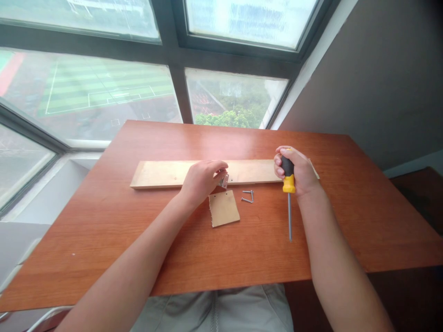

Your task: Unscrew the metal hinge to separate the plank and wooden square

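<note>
My left hand (205, 179) is over the front edge of a long pale wooden board (162, 173), its fingertips closed on a small metal hinge (224, 181) with holes in it. The fingers hide part of the hinge. Wrapped around the handle of a black and yellow screwdriver (289, 184), my right hand (300, 167) is near the board's right end. The screwdriver's shaft points down toward me, its tip touching no screw. Just in front of the board lies a square wooden piece (224, 211) with small holes along its far edge. Several screws (248, 198) lie to its right.
Everything lies on a reddish-brown wooden table (104, 240). Large windows with dark frames (176, 60) stand behind it, and a grey wall (363, 78) rises at the right. My lap (214, 311) is at the table's front edge. A white cable (48, 313) shows at the lower left.
</note>
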The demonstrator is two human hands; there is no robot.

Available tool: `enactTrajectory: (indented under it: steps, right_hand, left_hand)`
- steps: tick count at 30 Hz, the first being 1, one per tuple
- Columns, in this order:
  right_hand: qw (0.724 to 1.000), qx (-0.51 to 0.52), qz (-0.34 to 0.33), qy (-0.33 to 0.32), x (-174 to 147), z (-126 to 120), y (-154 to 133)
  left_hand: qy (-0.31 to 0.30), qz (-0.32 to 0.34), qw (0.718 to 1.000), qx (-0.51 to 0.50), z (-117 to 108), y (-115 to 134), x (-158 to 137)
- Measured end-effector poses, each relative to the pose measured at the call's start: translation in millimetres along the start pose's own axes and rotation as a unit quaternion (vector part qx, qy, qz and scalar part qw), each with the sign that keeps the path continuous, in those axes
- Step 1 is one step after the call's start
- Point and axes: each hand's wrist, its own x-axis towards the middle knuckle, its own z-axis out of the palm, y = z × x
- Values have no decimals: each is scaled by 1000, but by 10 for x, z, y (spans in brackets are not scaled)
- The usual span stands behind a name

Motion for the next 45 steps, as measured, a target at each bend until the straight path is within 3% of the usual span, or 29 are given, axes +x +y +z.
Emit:
enactTrajectory:
  steps: [9,19,27,35,40,45]
  right_hand:
    - [1000,-6,-2,0,-1,3,3]
    - [1000,-16,-1,-2,-6,2,-1]
    - [1000,-19,0,-1,-5,3,-2]
    - [1000,-19,1,-3,-11,8,-3]
    - [1000,-23,7,-15,-11,21,11]
    - [998,-44,20,-42,-51,133,61]
  left_hand:
    - [-7,23,1000,10,-37,6,4]
    - [32,-23,999,-29,-130,-108,-17]
    - [-14,23,1000,16,-174,-27,-1]
    - [-86,-38,983,-157,-288,-28,-3]
    - [-54,-110,954,-274,-281,-32,-3]
    - [-12,-181,898,-401,-238,106,10]
